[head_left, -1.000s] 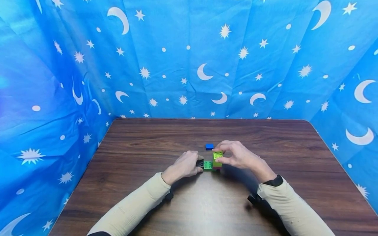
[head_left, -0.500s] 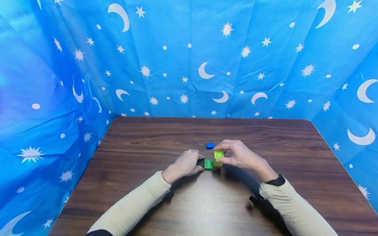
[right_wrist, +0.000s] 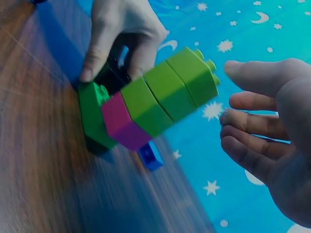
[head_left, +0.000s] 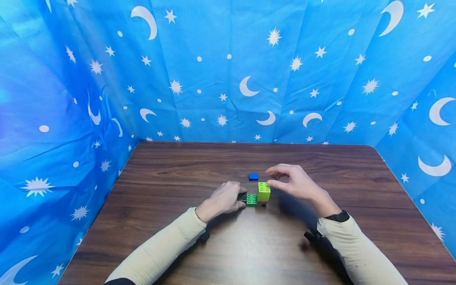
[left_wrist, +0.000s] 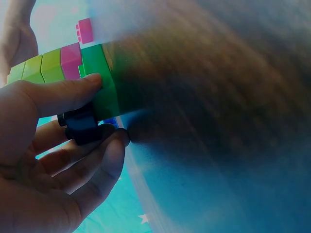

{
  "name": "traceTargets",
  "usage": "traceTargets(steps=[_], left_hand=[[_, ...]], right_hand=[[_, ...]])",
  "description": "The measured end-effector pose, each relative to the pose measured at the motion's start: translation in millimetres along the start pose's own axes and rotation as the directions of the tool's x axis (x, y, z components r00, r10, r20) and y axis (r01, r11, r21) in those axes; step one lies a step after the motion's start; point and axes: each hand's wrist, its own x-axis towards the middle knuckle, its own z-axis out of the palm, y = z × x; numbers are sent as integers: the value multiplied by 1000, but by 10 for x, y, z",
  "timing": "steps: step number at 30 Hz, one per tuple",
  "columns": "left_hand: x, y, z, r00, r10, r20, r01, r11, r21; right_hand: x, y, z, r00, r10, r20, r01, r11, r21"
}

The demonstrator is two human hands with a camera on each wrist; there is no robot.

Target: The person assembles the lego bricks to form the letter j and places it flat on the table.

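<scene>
My left hand (head_left: 223, 199) grips the left end of a toy brick build on the table, thumb and fingers around the black brick (left_wrist: 80, 125) and the long green brick (right_wrist: 92, 116). On the green brick's right end a pink brick (right_wrist: 124, 124) carries a stack of lime green bricks (head_left: 264, 192). Bare studs show in the middle of the green brick. My right hand (head_left: 296, 183) is just right of the stack's top, fingers loosely bent and holding nothing. In the right wrist view its fingertips are apart from the top lime studs.
A small blue brick (head_left: 253, 177) lies behind the build. A loose pink brick (left_wrist: 85, 30) shows beyond the build in the left wrist view; my right hand hides it in the head view. Star-patterned blue cloth (head_left: 213, 71) hangs around the wooden table (head_left: 178, 162).
My right hand has let go of the lime bricks and drawn back up and to the right. The stack stays on the build, and my left hand keeps its grip.
</scene>
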Motion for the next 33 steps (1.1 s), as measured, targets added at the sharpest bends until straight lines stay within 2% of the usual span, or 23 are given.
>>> traceTargets(steps=[7, 14, 18, 27, 33], left_hand=[[-9, -2, 12, 1000, 11, -12, -11, 1000, 7], [-15, 7, -3, 1000, 16, -14, -15, 1000, 12], [-12, 7, -9, 1000, 11, -12, -10, 1000, 6], [2, 5, 11, 1000, 2, 1, -2, 1000, 3], [-3, 12, 0, 1000, -12, 14, 12, 1000, 0]], right_hand=[[-59, 191, -88, 997, 52, -54, -55, 997, -47], [-173, 358, -178, 988, 145, -58, -148, 988, -53], [-254, 462, -213, 979, 193, -60, -198, 975, -100], [-460, 615, -301, 958, 287, 15, -275, 931, -239], [-532, 663, -341, 943, 329, 49, -306, 916, -258]])
